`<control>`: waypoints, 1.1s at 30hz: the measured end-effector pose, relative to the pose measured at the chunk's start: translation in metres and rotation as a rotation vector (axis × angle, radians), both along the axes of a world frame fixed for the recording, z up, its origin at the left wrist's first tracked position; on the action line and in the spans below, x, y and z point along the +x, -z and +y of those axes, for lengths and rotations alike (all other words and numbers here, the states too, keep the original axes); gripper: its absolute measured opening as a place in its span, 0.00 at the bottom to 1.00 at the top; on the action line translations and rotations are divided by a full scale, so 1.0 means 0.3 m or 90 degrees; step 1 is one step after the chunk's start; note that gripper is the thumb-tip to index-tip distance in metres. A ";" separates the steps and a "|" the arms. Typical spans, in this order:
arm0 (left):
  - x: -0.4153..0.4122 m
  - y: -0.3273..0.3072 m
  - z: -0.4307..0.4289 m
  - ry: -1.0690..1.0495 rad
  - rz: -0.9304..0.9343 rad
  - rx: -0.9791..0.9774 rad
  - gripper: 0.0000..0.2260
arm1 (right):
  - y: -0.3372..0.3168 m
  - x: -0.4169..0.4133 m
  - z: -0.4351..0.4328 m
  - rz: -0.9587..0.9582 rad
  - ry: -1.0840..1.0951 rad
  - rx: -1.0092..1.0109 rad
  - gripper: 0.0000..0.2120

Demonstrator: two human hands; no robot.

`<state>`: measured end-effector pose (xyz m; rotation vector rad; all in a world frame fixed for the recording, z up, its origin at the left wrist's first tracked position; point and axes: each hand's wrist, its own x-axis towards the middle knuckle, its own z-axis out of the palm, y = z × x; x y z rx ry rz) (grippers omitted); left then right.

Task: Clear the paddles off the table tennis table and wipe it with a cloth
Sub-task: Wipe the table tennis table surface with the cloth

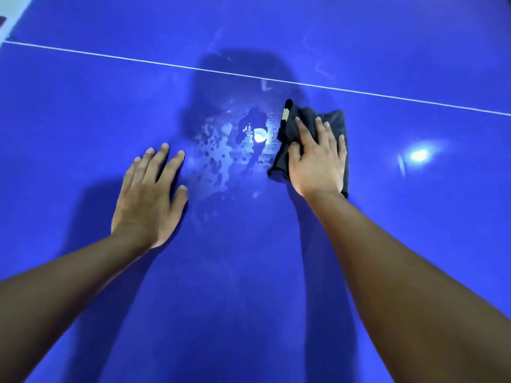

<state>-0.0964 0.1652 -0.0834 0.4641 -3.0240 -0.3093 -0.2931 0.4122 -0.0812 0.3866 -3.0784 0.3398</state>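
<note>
The blue table tennis table (83, 120) fills the view, crossed by a thin white line (138, 60). A dark grey folded cloth (333, 123) with a small tag at its far left corner lies right of centre. My right hand (315, 158) presses flat on the cloth with straight, spread fingers. Left of it my left hand (150, 197) rests flat on the bare table surface, fingers spread, holding nothing. Between the two hands a wet, streaky patch (221, 150) glistens on the surface. No paddle is in view.
Ceiling lights reflect off the tabletop as bright spots (419, 155) to the right and beside the cloth. The table's far left corner with its white edge (16, 20) shows at the top left. My shadow darkens the middle of the table.
</note>
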 end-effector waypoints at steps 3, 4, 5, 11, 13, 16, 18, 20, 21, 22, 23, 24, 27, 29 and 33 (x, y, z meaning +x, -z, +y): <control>-0.003 -0.004 0.004 -0.012 -0.011 0.014 0.28 | -0.009 -0.153 -0.039 0.002 -0.044 -0.004 0.26; -0.007 -0.007 0.002 -0.020 -0.017 0.016 0.28 | -0.010 -0.199 -0.058 0.004 -0.076 -0.005 0.26; -0.010 -0.009 0.003 -0.022 -0.024 0.019 0.27 | -0.012 -0.237 -0.072 0.005 -0.111 -0.006 0.26; -0.011 -0.015 0.004 -0.023 -0.046 0.014 0.27 | -0.011 -0.387 -0.175 -0.004 -0.213 -0.013 0.26; -0.014 -0.015 0.005 -0.021 -0.050 0.006 0.27 | -0.011 -0.405 -0.186 -0.002 -0.228 -0.009 0.26; -0.012 -0.012 0.002 -0.024 -0.051 0.010 0.28 | -0.020 -0.412 -0.184 -0.012 -0.248 -0.003 0.26; -0.008 -0.012 0.000 -0.017 -0.041 0.017 0.28 | -0.023 -0.388 -0.179 -0.015 -0.278 0.009 0.26; -0.007 -0.006 -0.002 -0.012 -0.026 0.018 0.27 | -0.018 -0.326 -0.181 -0.015 -0.322 0.010 0.26; -0.007 -0.005 -0.003 -0.011 -0.023 0.018 0.27 | -0.015 -0.281 -0.181 -0.017 -0.342 0.007 0.27; -0.004 -0.002 -0.003 -0.010 -0.016 0.019 0.27 | -0.013 -0.223 -0.178 -0.014 -0.358 0.005 0.27; -0.008 0.000 -0.007 -0.008 -0.010 0.022 0.26 | -0.012 -0.164 -0.178 -0.013 -0.373 0.000 0.28; -0.004 0.003 -0.010 -0.002 -0.004 0.030 0.26 | -0.012 -0.093 -0.173 -0.013 -0.386 -0.004 0.28; -0.009 0.009 -0.021 0.012 0.025 0.050 0.26 | -0.007 0.113 -0.149 -0.011 -0.405 -0.021 0.27; -0.008 0.007 -0.027 0.021 0.036 0.095 0.26 | -0.011 0.256 -0.119 -0.015 -0.415 -0.020 0.27; 0.048 -0.020 -0.028 0.048 0.043 0.174 0.25 | -0.016 0.498 -0.055 -0.018 -0.418 -0.032 0.26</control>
